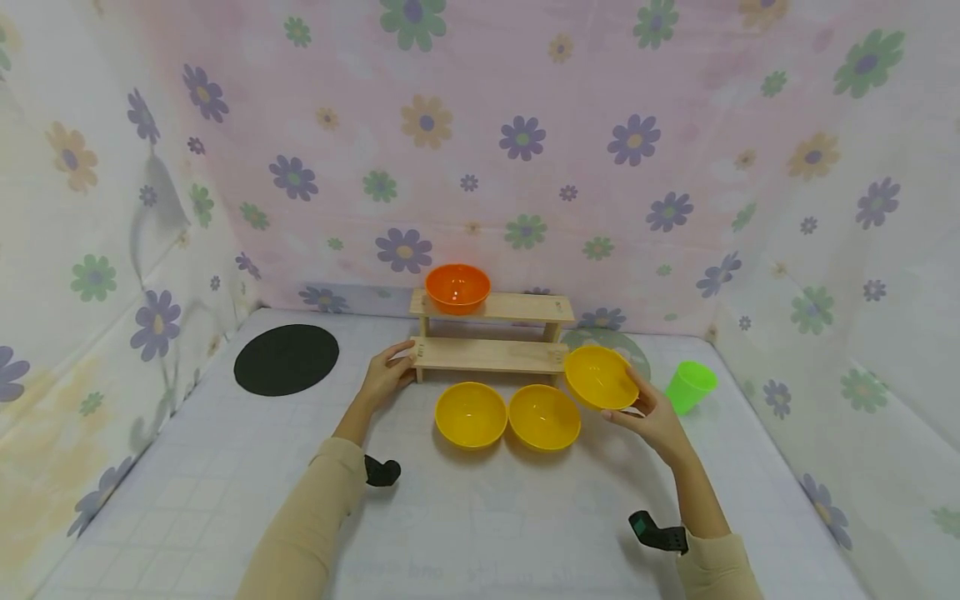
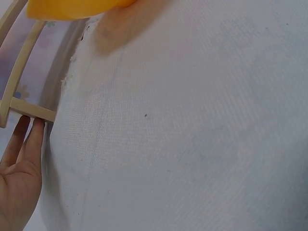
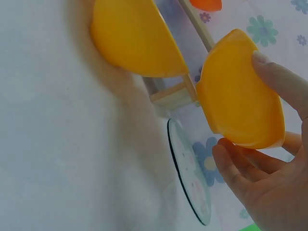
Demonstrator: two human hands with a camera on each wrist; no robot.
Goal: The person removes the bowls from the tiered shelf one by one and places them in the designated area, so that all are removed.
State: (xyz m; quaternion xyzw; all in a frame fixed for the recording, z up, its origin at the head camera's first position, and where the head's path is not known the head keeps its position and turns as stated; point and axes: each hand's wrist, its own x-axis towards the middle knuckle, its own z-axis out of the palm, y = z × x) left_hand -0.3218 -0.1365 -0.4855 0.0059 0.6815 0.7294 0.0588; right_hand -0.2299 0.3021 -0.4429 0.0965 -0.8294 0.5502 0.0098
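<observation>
My right hand [image 1: 651,414] grips a yellow bowl [image 1: 598,377] by its rim and holds it tilted in the air just off the right end of a two-tier wooden shelf [image 1: 487,354]. In the right wrist view the thumb lies on the held bowl [image 3: 238,96] and the fingers [image 3: 231,166] curl under it. My left hand [image 1: 388,372] rests on the shelf's left end, its straight fingers [image 2: 29,139] against a shelf bar [image 2: 29,109]. Two more yellow bowls [image 1: 471,413] [image 1: 544,416] sit side by side before the shelf. An orange bowl [image 1: 457,287] stands on the top tier.
A green cup [image 1: 690,386] stands right of the held bowl. A black round mat [image 1: 286,359] lies at the back left, and a clear flowered round mat [image 1: 636,348] lies behind the held bowl. Flowered cloth walls close in the white table [image 1: 480,517] on three sides.
</observation>
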